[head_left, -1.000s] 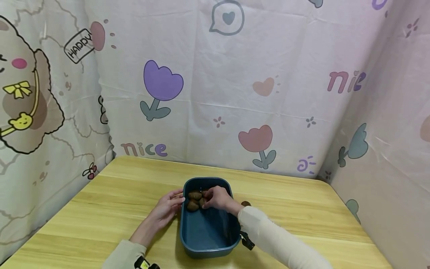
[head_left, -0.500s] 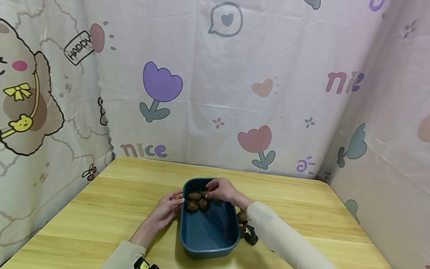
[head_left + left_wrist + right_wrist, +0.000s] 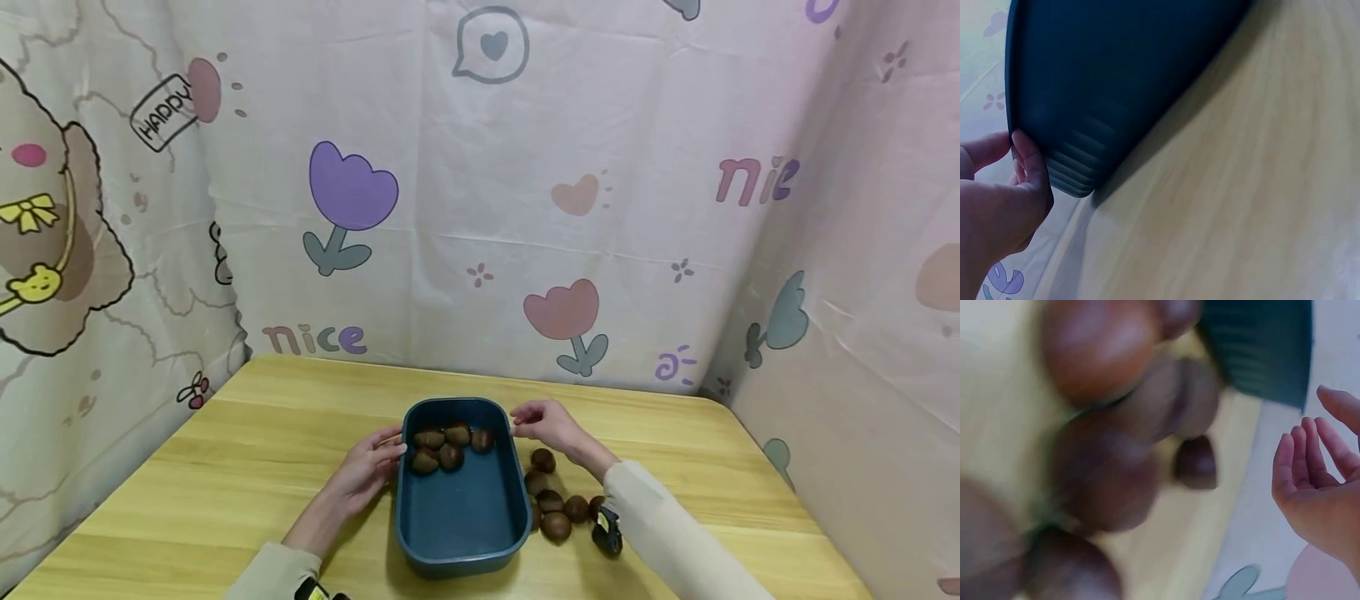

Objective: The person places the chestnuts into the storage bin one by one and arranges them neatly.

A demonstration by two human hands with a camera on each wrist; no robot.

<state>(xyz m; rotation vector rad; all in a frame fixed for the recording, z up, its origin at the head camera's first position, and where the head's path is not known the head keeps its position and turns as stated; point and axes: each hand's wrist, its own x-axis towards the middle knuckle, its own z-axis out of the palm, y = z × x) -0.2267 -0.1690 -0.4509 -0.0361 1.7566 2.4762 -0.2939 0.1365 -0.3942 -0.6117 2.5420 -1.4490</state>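
Chestnuts (image 3: pixel 556 527), likely hard, light, slippery, grip best by rounded sides; blue container (image 3: pixel 465 510), rim pinched between fingers of left hand (image 3: pixel 363 471); right hand (image 3: pixel 553 427), empty, thumb and fingers apart.

White, pastel-printed cloth backdrop (image 3: pixel 450 150) bears all legible text: "HAPPY", black capitals inside a tilted, black-outlined tag (image 3: pixel 162 113), left; "nice", multicoloured lowercase lettering (image 3: pixel 315 339), lower left; "ni", upper right, remainder unclear at fold.
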